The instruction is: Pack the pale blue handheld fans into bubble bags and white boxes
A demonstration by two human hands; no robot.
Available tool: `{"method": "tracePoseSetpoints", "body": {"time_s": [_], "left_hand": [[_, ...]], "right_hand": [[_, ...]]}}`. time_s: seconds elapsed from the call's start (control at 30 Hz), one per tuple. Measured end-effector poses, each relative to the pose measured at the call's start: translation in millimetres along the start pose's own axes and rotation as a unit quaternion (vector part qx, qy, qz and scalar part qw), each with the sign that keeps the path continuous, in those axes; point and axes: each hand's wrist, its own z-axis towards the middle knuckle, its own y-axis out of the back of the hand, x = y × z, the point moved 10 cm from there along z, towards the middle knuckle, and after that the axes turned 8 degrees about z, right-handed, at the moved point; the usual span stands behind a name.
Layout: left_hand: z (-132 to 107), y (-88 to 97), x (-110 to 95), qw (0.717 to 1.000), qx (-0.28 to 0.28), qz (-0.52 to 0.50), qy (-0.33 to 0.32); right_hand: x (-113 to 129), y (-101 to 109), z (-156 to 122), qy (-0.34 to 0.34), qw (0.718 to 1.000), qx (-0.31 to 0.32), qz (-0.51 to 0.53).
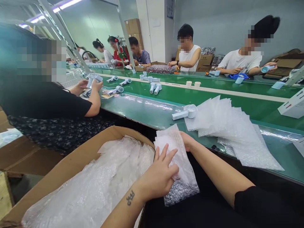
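Note:
In front of me is a small stack of bubble wrap bags (186, 177), tilted beside the carton's edge. My right hand (186, 141) grips the stack from its far side; its fingers are mostly hidden behind the plastic. Across the near face lies my left hand (161, 177), fingers spread and touching the top bag. To the left, a large cardboard box (78, 158) holds many more loose bubble wrap bags (95, 180). On the bench ahead, a fanned pile of bubble wrap bags (237, 133) lies next to a light blue handheld device (182, 113) with a round head.
A green conveyor belt (173, 90) runs past the bench, carrying several blue devices (155, 88) and two white cups (197, 84). A co-worker (47, 98) sits close on my left, handling a device. Other people work across the belt. A white box (293, 104) stands at right.

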Motion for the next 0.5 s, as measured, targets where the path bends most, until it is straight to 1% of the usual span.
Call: {"method": "tracePoseSetpoints", "body": {"time_s": [0.03, 0.1, 0.17, 0.23, 0.3, 0.33, 0.37, 0.43, 0.5], "left_hand": [[-3.2, -14.2, 1.6, 0.999, 0.043, 0.020, 0.015], [-8.2, -30.5, 4.0, 0.995, 0.092, 0.030, 0.033], [-10.1, -39.1, 5.0, 0.992, 0.114, 0.022, 0.043], [-11.0, -47.2, 6.6, 0.990, 0.130, 0.015, 0.058], [-12.2, -57.4, 8.4, 0.986, 0.150, 0.011, 0.076], [-12.9, -63.1, 9.1, 0.983, 0.162, 0.010, 0.082], [-13.4, -68.4, 9.8, 0.981, 0.173, 0.007, 0.087], [-13.4, -77.7, 11.1, 0.977, 0.191, 0.000, 0.093], [-11.9, -85.6, 11.7, 0.974, 0.204, -0.009, 0.095]], "right_hand": [[-4.0, 0.8, 0.3, -0.012, 1.000, 0.004, 0.017], [-11.2, 1.5, 1.0, -0.028, 0.999, 0.010, 0.034], [-17.9, 3.6, 2.0, -0.041, 0.998, -0.002, 0.056], [-21.6, 9.0, 1.9, -0.039, 0.996, -0.035, 0.068], [-23.6, 13.9, -1.8, -0.035, 0.996, -0.062, 0.058], [-24.3, 14.1, -5.2, -0.035, 0.996, -0.061, 0.046], [-25.3, 12.7, -9.6, -0.037, 0.997, -0.050, 0.034], [-26.5, 6.6, -20.6, -0.038, 0.999, -0.007, -0.002], [-24.8, -0.6, -31.9, -0.017, 0.996, 0.040, -0.080]]}}
